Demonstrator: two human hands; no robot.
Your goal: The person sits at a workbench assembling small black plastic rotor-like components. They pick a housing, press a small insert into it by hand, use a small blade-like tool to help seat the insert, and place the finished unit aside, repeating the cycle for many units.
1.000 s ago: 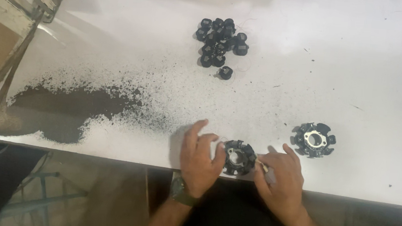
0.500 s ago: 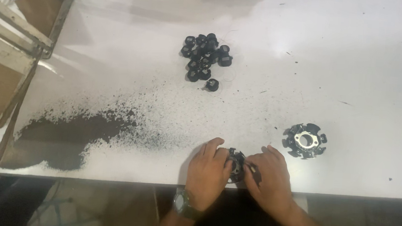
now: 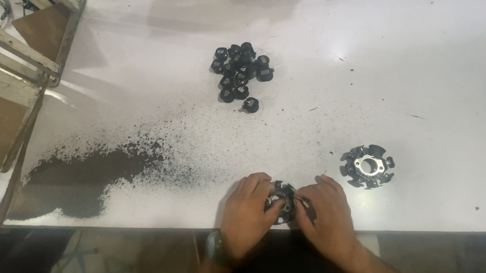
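Black toothed ring part (image 3: 283,200) with a pale metal centre, held at the near edge of the white table (image 3: 435,83), at about 6 o'clock in the view, tilted up between both hands. Mostly hidden by fingers; only a few dark teeth and a glint of the hub on show.

Left hand (image 3: 250,216) at 9 o'clock of the part, fingers curled and pressed together round its left rim, thumb tucked against its front face. Dark wristwatch (image 3: 216,249) on that wrist, just past the table edge.

Right hand (image 3: 327,220) at 3 o'clock of the part, fingers bunched and bent over its right rim, fingertips meeting the left hand's across the top. Both hands closed on the part, pinching it from either side.

Further out, at 2 o'clock from the hands and well apart, a second toothed ring (image 3: 367,165), flat on the table, black lobes round a silvery hub with a round hole.

At 11 o'clock, far up the table, a heap of small black spool-like pieces (image 3: 240,71), one lying slightly loose at its lower right.

At 9 to 10 o'clock, a wide spill of dark powder (image 3: 84,178), thick near the table's front edge and thinning to scattered specks toward the heap.

At the far left, a wooden frame (image 3: 8,69) with a brown board.
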